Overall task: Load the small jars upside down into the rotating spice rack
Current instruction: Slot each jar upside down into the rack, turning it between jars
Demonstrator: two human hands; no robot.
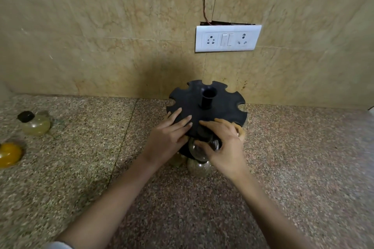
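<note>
The spice rack (218,107) is matte black plastic, a round disc with rounded notches cut along its rim and a hollow tube rising from the centre. It stands on a speckled granite countertop (81,168) against a glossy beige tiled wall. The left hand (168,137) lies flat on the disc, fingers straight. The right hand (226,147) curls around a clear jar (199,150), a rounded glass bulb at the disc's near edge. Well to the left sit a black-lidded jar (35,124) and a yellow-filled jar (10,154).
</note>
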